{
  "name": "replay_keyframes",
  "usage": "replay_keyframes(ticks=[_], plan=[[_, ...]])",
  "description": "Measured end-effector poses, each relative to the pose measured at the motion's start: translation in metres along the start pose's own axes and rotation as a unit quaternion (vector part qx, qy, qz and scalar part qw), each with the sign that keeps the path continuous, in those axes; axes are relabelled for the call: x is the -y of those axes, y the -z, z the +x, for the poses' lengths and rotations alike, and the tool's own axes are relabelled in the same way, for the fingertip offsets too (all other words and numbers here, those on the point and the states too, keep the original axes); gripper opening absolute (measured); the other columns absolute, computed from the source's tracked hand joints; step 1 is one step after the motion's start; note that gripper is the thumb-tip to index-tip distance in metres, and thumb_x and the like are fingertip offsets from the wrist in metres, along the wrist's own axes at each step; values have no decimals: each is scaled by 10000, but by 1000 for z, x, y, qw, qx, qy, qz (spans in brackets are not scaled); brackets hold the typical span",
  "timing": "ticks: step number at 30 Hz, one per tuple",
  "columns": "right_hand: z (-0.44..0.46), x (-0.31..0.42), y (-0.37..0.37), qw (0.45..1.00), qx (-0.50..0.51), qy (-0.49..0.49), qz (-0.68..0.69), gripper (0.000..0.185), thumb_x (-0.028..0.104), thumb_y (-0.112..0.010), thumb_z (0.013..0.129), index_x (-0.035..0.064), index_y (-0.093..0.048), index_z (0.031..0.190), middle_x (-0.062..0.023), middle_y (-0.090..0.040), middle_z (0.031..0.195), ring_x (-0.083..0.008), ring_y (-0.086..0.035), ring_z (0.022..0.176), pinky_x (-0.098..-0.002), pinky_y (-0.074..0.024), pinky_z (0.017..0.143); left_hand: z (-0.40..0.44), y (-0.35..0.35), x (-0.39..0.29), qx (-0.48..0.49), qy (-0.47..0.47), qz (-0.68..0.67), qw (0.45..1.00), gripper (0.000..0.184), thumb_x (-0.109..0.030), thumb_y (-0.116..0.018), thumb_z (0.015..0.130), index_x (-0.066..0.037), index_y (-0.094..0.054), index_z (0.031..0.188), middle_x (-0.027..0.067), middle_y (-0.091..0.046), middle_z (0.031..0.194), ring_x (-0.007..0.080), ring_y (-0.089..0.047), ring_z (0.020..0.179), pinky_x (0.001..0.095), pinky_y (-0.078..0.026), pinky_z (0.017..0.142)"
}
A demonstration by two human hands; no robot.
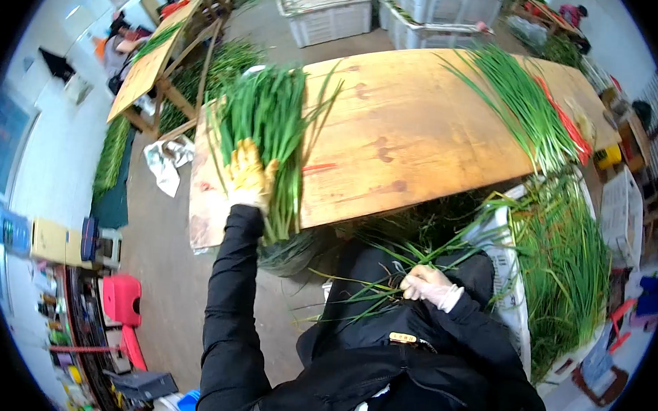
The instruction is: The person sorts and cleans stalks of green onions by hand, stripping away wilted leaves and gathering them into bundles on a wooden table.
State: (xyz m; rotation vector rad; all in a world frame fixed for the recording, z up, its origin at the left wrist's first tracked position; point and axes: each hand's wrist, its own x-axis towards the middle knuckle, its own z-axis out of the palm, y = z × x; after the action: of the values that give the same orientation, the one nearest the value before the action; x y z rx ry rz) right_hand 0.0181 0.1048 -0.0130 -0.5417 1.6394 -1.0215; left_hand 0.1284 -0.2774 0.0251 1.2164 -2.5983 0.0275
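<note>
My left hand (249, 173), in a yellow glove, lies on a thick pile of chives (266, 102) at the left end of the wooden table (377, 134). Its fingers are stretched forward over the leaves, thumb apart. In my lap, my right hand (424, 284), in a thin whitish glove, is closed around a few loose chive leaves (373, 291) that stick out to both sides. A second bunch of chives (524, 104), pale ends toward me, rests at the table's right end beside red strips (567, 125).
A white crate (515, 267) heaped with loose green leaves (564, 262) stands close at my right. White crates (327, 23) are stacked behind the table. Another long table (154, 55) is at the back left, with a person (119, 49) beside it. A red stool (122, 299) stands at left.
</note>
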Motion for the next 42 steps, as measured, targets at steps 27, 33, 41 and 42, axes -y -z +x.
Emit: replay_keyframes(ticks=[27, 33, 41, 42], plan=[[-349, -239, 100, 742, -651, -132, -96, 315, 241, -524, 772, 43, -518, 1016, -112, -547, 954, -254, -511, 943, -343, -405, 787, -183, -149, -238, 466, -544, 201, 669, 491, -512, -417, 762, -288, -425, 1199, -11, -263, 1344, 283, -250, 1216, 478, -240, 937], [-392, -256, 183, 587, -676, -337, -292, 922, 141, -666, 654, 83, -33, 1322, -167, -275, 1286, -312, -293, 1178, -352, -280, 962, -85, -221, -295, 478, -398, 251, 741, 690, -398, -491, 780, -101, -176, 1317, 146, -399, 1219, 316, -476, 1016, 408, -425, 795], [-422, -322, 330, 541, -565, -448, -433, 766, 154, -529, 743, 119, -46, 1336, -83, -270, 1331, -210, -257, 1230, -309, -133, 1029, -137, -75, -362, 582, -464, 49, 666, 596, -333, -612, 738, -20, -403, 1199, 182, -455, 1176, 313, -445, 1072, 355, -386, 867], [-427, -327, 342, 566, -525, -461, -438, 676, 168, -474, 781, 128, -90, 1336, -73, -296, 1321, -202, -266, 1225, -309, -119, 1033, -144, -57, -366, 637, -426, 47, 641, 613, -343, -621, 733, -11, -400, 1198, 172, -451, 1185, 296, -432, 1090, 351, -373, 883]])
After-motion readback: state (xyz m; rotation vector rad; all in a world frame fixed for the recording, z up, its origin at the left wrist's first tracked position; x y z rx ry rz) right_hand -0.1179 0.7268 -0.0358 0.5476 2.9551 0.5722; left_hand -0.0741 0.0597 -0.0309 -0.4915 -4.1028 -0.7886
